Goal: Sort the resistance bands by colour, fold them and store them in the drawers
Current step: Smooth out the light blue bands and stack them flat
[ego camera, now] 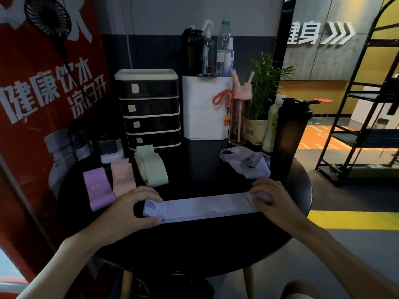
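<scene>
Fingers of the left hand (131,207) pinch one end of a lavender band (203,207); the right hand (267,195) presses curled fingers on the other. Band lies flat and stretched across the black table (194,251).

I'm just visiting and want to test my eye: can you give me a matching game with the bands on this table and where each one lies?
Things:
1. purple band
2. green bands
3. crumpled pale band
4. flat pale band

Places:
A. held between both hands
B. far left of the row
C. in front of the drawers
D. beside the dark shaker bottle

Pairs: 1-B, 2-C, 3-D, 4-A
</scene>
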